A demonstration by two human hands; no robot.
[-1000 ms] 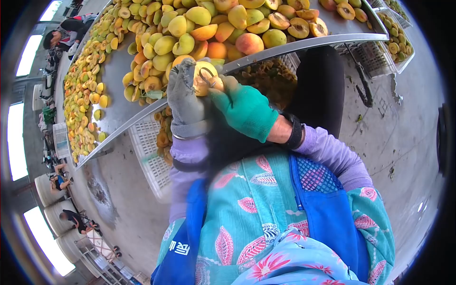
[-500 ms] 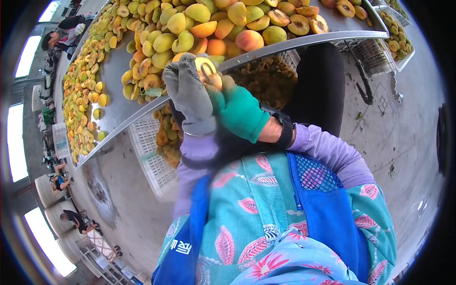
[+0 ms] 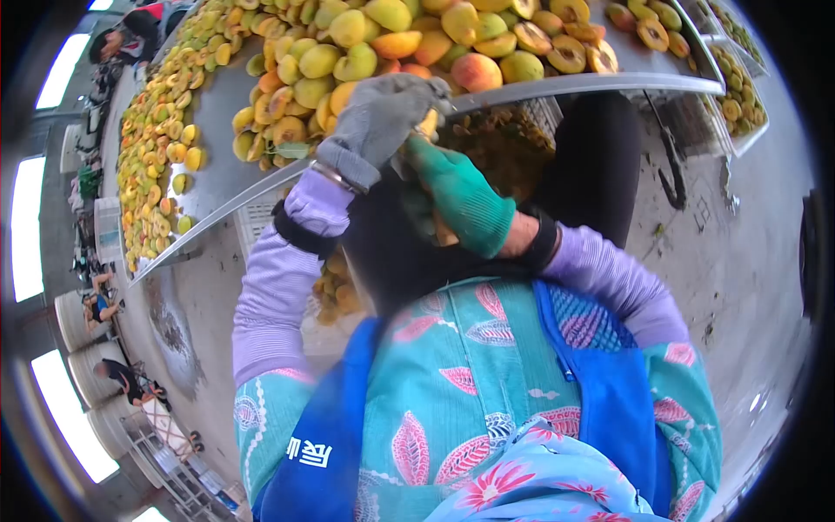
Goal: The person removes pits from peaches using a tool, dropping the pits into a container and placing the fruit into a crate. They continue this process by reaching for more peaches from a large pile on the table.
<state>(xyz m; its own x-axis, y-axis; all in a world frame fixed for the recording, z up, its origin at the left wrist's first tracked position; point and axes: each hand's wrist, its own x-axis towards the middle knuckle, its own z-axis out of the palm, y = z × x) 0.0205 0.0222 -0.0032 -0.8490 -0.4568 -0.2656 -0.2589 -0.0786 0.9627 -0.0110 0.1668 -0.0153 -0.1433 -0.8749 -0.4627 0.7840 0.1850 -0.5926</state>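
My left hand [image 3: 378, 117], in a grey glove, is closed around a yellow apricot piece [image 3: 427, 124] at the edge of the metal table; its fingers hide most of the fruit. Against it from the right presses my right hand [image 3: 465, 196], in a green glove, with fingers curled. A tan end, seemingly the handle of a pitting tool [image 3: 445, 230], sticks out below this hand; its metal part is hidden now. Just beyond both hands lies a heap of whole and halved apricots [image 3: 320, 61], some cut faces showing stones.
The raised metal rim [image 3: 591, 85] of the table runs in front of me. Below it, a crate [image 3: 496, 148] holds dark fruit scraps, beside my knee [image 3: 600, 165]. Crates of fruit [image 3: 735, 100] stand at right. Other people [image 3: 130, 39] are at the far left.
The cut apricot with a curved metal blade in it, visible between my hands earlier, is now mostly covered. My left hand has turned over and shifted right; my right hand has moved slightly right.
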